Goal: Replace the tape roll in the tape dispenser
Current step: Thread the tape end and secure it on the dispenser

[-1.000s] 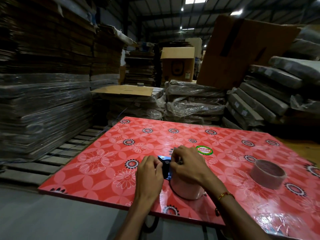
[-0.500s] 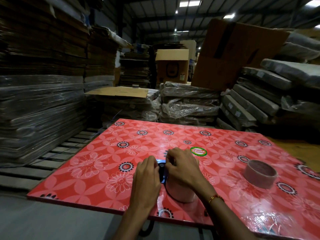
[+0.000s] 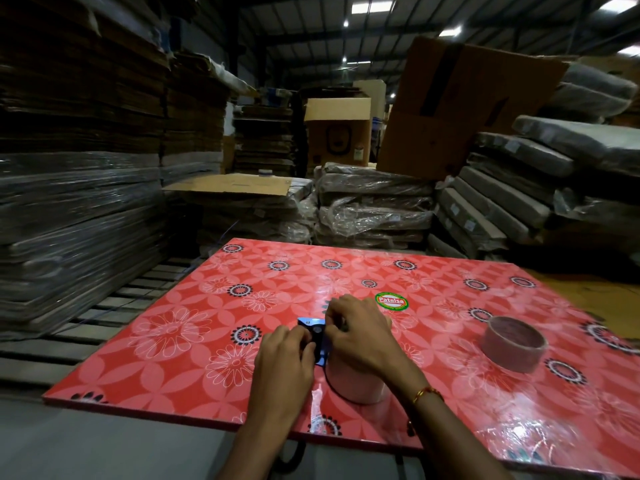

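Hands (image 3: 285,355) (image 3: 353,332) together grip blue dispenser (image 3: 315,336) and tape roll (image 3: 353,382) near table's (image 3: 173,341) front edge, empty core (image 3: 512,342) well apart rightward.

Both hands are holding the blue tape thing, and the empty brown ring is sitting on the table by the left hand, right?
Not quite. In the head view the empty brown ring sits on the red table off to the right hand side, not the left. Both the left hand and right hand do hold the blue tape dispenser.

Your table (image 3: 194,327) lies bare along its left and far edges; toward the right edge an empty cardboard core (image 3: 513,344) stands, well apart from both hands.
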Available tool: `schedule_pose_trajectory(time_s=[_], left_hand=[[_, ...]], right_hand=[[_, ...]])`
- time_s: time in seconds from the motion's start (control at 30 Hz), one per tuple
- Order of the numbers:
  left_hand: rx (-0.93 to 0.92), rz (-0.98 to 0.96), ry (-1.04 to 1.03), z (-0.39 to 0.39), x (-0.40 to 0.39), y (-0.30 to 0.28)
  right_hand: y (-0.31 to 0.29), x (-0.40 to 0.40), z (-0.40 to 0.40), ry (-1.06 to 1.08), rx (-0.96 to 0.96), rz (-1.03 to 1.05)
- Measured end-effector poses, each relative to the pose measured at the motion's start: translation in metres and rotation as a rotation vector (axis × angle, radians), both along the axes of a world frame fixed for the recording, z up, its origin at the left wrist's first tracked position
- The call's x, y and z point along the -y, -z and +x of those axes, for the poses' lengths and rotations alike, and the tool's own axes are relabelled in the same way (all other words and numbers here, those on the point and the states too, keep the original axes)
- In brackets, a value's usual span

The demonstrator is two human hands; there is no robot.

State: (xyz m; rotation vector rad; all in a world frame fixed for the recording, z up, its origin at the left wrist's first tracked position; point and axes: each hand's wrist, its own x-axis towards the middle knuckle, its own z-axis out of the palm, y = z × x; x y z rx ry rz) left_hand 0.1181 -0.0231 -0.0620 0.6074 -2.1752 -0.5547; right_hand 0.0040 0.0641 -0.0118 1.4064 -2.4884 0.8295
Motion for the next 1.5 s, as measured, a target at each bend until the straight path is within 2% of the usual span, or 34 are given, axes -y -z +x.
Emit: schedule_pose_trajectory(time_s=[0.5, 0.77, 1.1, 1.37, 1.5], left_hand=[[0.031, 0.004, 0.048, 0.004, 0.006, -0.001], [0.068, -0.091, 0.068, 0.006, 0.004, -0.002], [0.037, 0.009, 0.101, 0.008, 0.012, -0.003], [0.080, -0.076, 0.102, 0.009, 0.009, -0.004], [-0.008, -0.006, 0.177, 0.009, 0.014, -0.003]], right_hand=[[0.004, 0.000, -0.014, -0.044, 0.059, 0.041], [0.005, 0.001, -0.016, -0.033, 0.045, 0.049], [0.009, 0.001, -0.019, -0.027, 0.048, 0.018], [0.011, 0.001, -0.024, -0.040, 0.024, 0.032], [0.010, 0.001, -0.024, -0.045, 0.023, 0.013]])
